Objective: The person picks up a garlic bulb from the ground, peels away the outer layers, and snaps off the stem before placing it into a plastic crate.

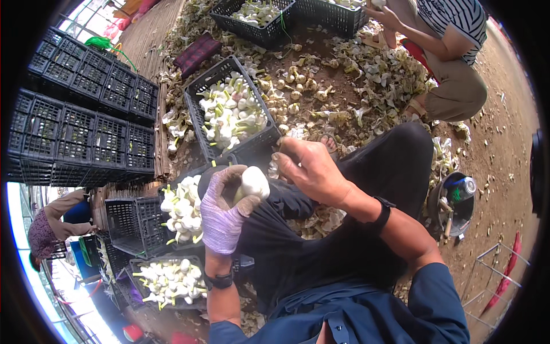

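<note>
My left hand (221, 223), in a pale purple glove with greyish fingers, is closed around a white garlic bulb (255, 183). The bulb's round end faces right, and part of its stem is hidden by the glove. Just right of it and slightly higher, my bare right hand (318, 172) has its fingers curled in and its thumb near the index finger. What they hold, if anything, I cannot make out. Beyond both hands stands a black crate (260, 142) filled with trimmed garlic bulbs (232, 112). More white garlic (182, 209) lies close to my left hand's outer side.
Tall stacks of black crates (69, 129) stand at left. A crate of garlic (169, 281) sits lower left. Loose bulbs (295, 86) and dry husks (366, 86) litter the ground ahead. A bucket (458, 212) is at right. One co-worker (452, 63) sits far right, another person (54, 226) far left.
</note>
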The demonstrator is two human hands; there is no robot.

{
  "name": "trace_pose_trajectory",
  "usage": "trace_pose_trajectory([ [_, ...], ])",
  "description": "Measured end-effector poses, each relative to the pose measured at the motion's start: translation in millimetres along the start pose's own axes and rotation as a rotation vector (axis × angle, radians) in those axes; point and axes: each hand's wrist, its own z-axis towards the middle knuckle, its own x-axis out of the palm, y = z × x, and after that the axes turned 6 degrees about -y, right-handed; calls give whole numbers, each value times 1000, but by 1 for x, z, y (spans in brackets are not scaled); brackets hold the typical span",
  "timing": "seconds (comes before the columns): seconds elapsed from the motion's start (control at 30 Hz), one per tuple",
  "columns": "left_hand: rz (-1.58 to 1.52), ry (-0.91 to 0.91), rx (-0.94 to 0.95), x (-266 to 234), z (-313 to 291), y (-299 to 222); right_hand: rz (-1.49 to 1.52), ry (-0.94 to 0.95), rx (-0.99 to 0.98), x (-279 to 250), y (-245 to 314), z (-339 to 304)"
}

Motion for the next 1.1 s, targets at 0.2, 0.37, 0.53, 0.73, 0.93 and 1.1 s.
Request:
trace_pose_trajectory([
  [0.2, -67, -72, 109, 11, 8, 14, 147, 130, -99, -12, 16, -4],
  [0.37, 120, -81, 165, 24, 5, 13, -201, 123, -262, -7, 15, -7],
  [0.53, 48, 12, 65, 20, 6, 19, -53, 215, -313, -12, 9, -7],
  [0.73, -66, -40, 118, 19, 2, 26, 6, 160, -271, -19, 12, -6],
  [0.93, -318, 27, 132, 19, 2, 28, 302, 237, 20, -26, 7, -2],
  [1.1, -544, 117, -27, 23, 4, 33, 416, 258, -22, -32, 24, 1],
])
